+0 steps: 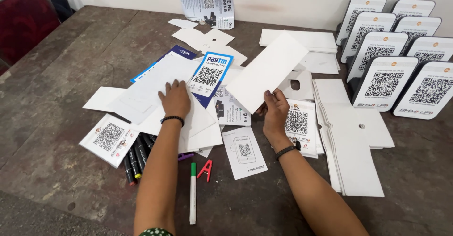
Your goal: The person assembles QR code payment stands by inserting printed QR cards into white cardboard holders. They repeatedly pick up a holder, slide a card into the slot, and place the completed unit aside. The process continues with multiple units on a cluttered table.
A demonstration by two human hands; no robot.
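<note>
The right hand (pixel 275 109) pinches a blank white card (pixel 267 72) by its lower edge, tilted up over the middle of the table (pixel 71 57). The left hand (pixel 175 98) lies flat, fingers spread, on loose white sheets (pixel 155 87) just left of it. Black markers (pixel 137 157) sit toward the near edge.

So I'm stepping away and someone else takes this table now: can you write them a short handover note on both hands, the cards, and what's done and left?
Left hand: flat, palm down, on the loose white sheets in the middle of the table; nothing in its grip.
Right hand: grip pinches the lower edge of a blank white card, raised and tilted.
Done: code stands upright in rows at right.
Left: flat white cutouts stacked at right, printed code slips scattered, markers at the near left.
</note>
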